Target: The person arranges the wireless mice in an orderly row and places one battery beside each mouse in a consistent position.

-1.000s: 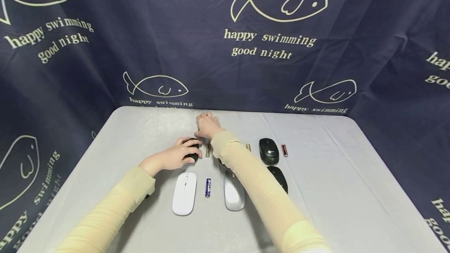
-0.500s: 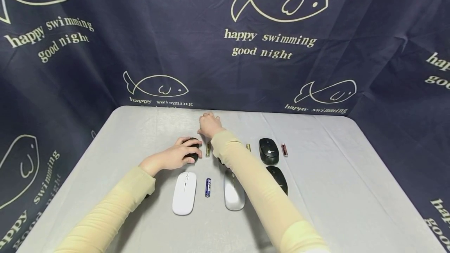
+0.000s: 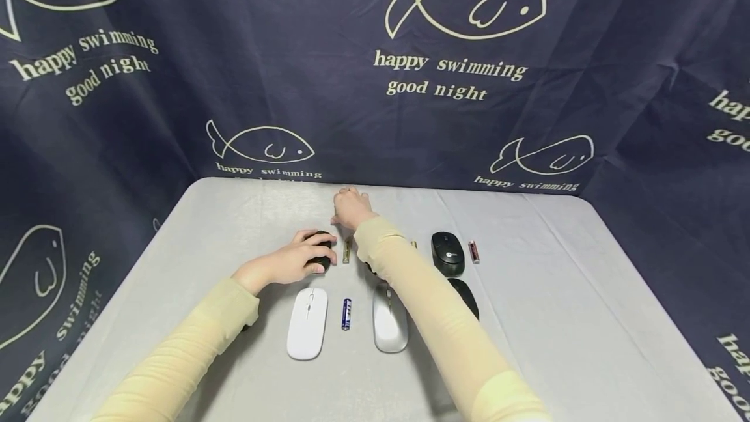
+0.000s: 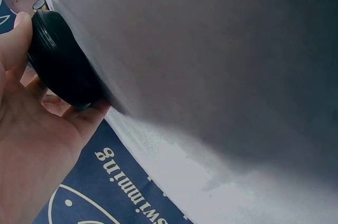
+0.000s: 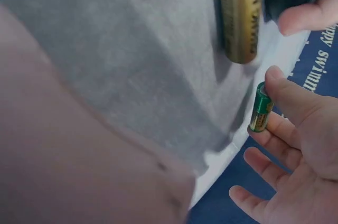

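My left hand [image 3: 284,262] grips a black computer mouse [image 4: 60,60] on the left half of the table, thumb and fingers at its sides. Near the far edge, my right hand [image 3: 351,208] pinches a small green battery [image 5: 261,109] between thumb and fingertips; its other fingers spread loosely in the right wrist view. In the head view, this battery is hidden by the hand. Between the gripped mouse and the right sleeve lies a gold battery [image 3: 346,251]. Nearer on the table are a white mouse [image 3: 307,324] and a blue battery [image 3: 346,314].
A silver mouse [image 3: 390,327] lies partly under the right sleeve [image 3: 433,314]. Further right are a black mouse [image 3: 448,254], a partly covered black mouse [image 3: 465,297] and a red battery [image 3: 474,251]. A second gold battery [image 3: 413,244] peeks past the sleeve. Dark printed cloth [image 3: 351,116] hangs behind the table.
My right hand has shifted slightly to the right near the far edge, and its fingers look more drawn together from above. My left hand has stayed on the black mouse.
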Tool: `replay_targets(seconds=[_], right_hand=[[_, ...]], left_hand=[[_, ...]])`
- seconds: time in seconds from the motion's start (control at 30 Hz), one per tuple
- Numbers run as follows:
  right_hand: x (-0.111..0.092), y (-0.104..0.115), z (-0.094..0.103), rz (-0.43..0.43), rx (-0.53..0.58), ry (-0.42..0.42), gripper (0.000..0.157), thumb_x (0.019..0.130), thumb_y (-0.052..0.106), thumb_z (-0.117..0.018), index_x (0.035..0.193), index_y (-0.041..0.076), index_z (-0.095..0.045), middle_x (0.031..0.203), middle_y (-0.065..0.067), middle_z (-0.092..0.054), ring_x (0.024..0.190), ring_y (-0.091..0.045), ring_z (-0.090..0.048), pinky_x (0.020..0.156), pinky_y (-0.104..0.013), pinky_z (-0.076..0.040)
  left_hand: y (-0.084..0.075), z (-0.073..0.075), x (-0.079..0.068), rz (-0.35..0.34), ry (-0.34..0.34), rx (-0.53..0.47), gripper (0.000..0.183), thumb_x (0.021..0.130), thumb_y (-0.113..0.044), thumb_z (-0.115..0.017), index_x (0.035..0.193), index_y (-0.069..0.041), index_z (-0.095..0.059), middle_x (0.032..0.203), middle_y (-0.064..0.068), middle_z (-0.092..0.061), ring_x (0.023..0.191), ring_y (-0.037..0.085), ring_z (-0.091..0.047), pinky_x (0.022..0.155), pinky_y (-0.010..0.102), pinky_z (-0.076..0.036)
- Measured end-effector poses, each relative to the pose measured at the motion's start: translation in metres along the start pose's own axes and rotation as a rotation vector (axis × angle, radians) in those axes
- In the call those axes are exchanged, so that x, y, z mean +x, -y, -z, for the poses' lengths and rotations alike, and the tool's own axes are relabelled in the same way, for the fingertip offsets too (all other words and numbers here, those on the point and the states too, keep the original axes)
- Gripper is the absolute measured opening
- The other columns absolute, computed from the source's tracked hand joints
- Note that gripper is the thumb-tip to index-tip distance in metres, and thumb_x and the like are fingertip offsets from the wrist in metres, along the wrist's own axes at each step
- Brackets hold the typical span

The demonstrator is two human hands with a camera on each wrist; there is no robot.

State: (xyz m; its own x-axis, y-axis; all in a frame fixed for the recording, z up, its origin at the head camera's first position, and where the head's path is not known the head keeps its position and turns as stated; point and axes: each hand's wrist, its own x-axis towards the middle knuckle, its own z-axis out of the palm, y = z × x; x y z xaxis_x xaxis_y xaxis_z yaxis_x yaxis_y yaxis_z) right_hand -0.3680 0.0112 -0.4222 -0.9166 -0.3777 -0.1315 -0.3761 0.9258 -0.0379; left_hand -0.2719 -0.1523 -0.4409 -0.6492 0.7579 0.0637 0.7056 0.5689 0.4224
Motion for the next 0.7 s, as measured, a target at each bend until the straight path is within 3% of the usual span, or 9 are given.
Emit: replay_targets(seconds=[0.4,0.7], right_hand=[[-0.017,-0.009,0.025,0.057,-0.031,-0.048,0.047,0.087,0.039,-0.065,0.127,0.014,-0.058,0.131,-0.004,-0.053,0.117,-0.024,-0.045,0.096,-0.044,-0.043],[-0.032,-0.021,0.044,0.095,-0.023,-0.098,0.051,0.087,0.036,-0.067,0.130,0.011,-0.056,0.131,-0.006,-0.054,0.117,-0.025,-0.046,0.094,-0.039,-0.046]], left_hand=[[-0.001,0.001,-0.001,0.002,0.009,-0.017,0.021,0.087,-0.016,-0.062,0.109,-0.016,-0.063,0.142,0.017,-0.043,0.132,0.051,-0.025,0.107,0.062,-0.021],[-0.001,0.002,-0.001,-0.007,0.007,-0.014,0.021,0.087,-0.015,-0.062,0.109,-0.017,-0.063,0.141,0.017,-0.044,0.132,0.050,-0.026,0.108,0.061,-0.020]])
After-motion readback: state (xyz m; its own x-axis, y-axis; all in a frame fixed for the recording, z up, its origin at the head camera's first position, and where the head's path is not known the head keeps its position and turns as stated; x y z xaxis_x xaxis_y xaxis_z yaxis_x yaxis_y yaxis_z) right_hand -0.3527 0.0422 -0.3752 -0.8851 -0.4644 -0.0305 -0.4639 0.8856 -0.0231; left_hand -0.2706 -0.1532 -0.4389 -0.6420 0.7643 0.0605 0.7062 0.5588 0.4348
